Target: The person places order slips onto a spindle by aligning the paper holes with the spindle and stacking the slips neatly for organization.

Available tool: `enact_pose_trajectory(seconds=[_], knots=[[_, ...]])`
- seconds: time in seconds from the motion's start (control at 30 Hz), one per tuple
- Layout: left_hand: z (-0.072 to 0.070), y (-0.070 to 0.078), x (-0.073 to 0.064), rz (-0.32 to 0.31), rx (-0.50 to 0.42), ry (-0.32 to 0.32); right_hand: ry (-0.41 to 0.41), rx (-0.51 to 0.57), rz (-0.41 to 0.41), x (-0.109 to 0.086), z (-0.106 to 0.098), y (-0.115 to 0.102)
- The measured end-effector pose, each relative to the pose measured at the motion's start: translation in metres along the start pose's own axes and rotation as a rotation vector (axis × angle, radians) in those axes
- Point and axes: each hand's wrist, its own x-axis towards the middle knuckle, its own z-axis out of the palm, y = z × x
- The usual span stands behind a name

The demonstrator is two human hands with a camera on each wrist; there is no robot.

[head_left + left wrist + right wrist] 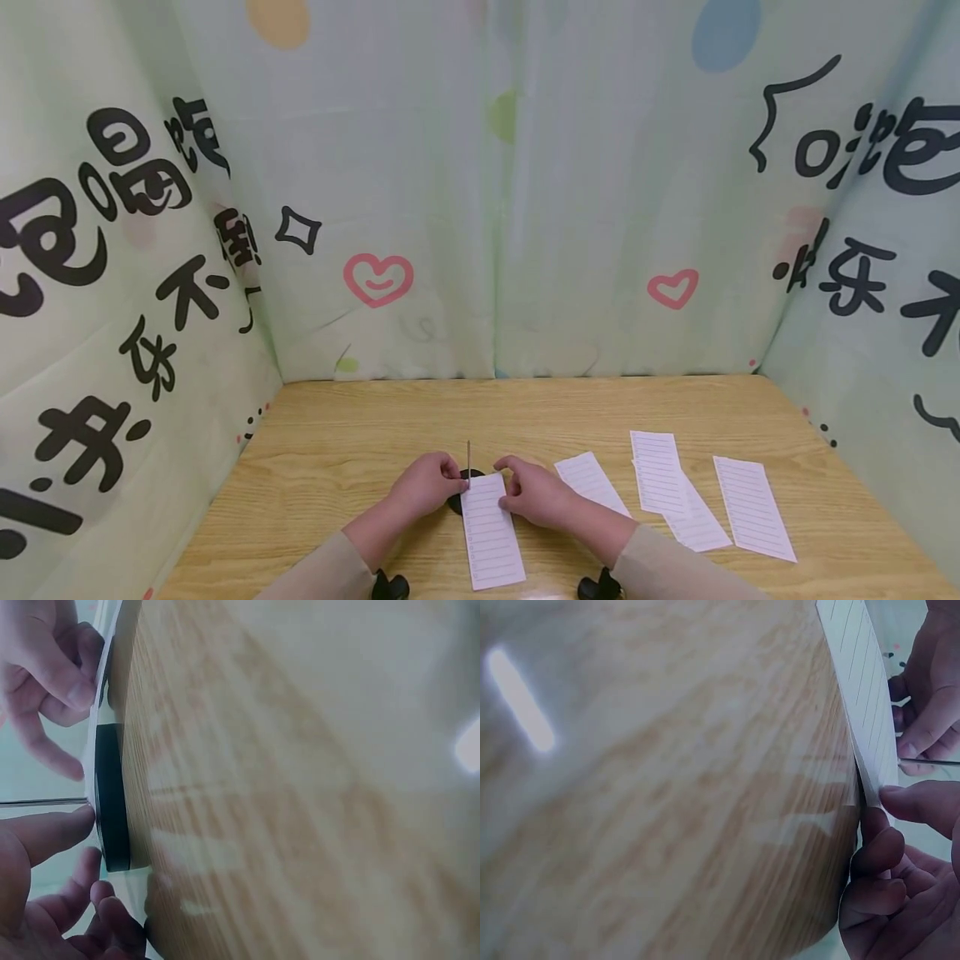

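Observation:
A lined white paper slip (492, 533) lies over the round black base (454, 503) of a paper spike. Its thin metal rod (468, 454) rises upright at the slip's top left corner. My left hand (429, 485) holds that corner right beside the rod, thumb on top of the paper in the left wrist view, other fingers curled by the base. On the opposite edge, my right hand (536, 493) pinches the slip near its top; the right wrist view shows the thumb above and the forefinger (874, 820) underneath.
Right of my right hand lies one lined slip (592, 482), partly covered by the forearm. Farther right, a slip (660, 472) overlaps another slip (701, 521), with a separate one (753, 508) beside them. Printed curtains (450, 192) enclose the wooden table (315, 442) at back and sides.

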Motion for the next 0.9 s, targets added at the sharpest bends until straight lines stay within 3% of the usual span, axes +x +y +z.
enact_pose_trajectory(seconds=[0.27, 0.47, 0.6, 0.77, 0.9], knots=[[0.002, -0.008, 0.002, -0.016, -0.019, 0.007, 0.024, -0.007, 0.018, -0.007, -0.01, 0.006], [-0.004, -0.016, -0.001, 0.065, -0.031, -0.083, 0.05, -0.038, 0.042, -0.017, -0.026, 0.016], [-0.008, -0.016, -0.005, 0.082, -0.017, -0.135, 0.085, -0.087, 0.054, -0.025, -0.038, 0.027], [-0.011, -0.016, -0.007, 0.092, -0.012, -0.158, 0.116, -0.158, 0.097, -0.035, -0.055, 0.043], [-0.012, -0.017, -0.009, 0.093, -0.006, -0.164, 0.127, -0.158, 0.143, -0.041, -0.07, 0.053]])
